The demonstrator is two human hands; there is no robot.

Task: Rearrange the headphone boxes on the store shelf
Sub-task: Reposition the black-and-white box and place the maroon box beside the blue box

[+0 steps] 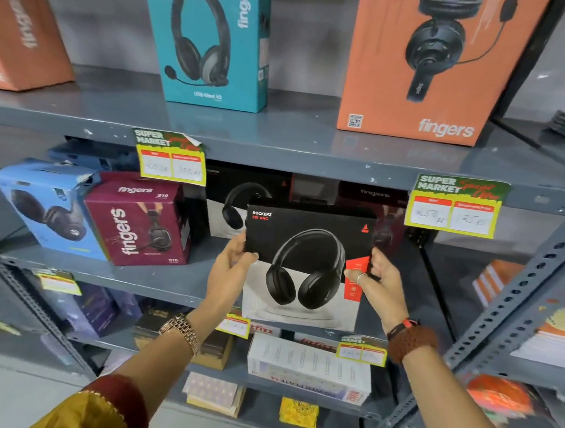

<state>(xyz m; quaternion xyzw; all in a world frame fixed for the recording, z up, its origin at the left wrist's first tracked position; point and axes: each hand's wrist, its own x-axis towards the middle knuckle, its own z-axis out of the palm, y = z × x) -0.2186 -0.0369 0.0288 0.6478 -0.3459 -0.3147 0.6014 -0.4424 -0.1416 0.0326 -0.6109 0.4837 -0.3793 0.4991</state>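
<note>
A black and white Rockerz headphone box (306,265) is held upright in front of the middle shelf (156,280). My left hand (232,265) grips its left edge and my right hand (378,285) grips its right edge. Behind it on the shelf stands a second box of the same kind (233,203), partly hidden. To the left sit a maroon fingers box (138,220) and a blue headphone box (46,205). A dark fingers box (372,200) stands at the back right. On the top shelf stand a teal box (213,38) and an orange box (428,63).
Another orange box (18,28) stands at the top left. Yellow price tags (171,159) (455,206) hang from the top shelf's edge. Lower shelves hold white and brown boxes (309,366). A perforated grey upright (515,310) rises at the right, with stacked books (554,329) beyond it.
</note>
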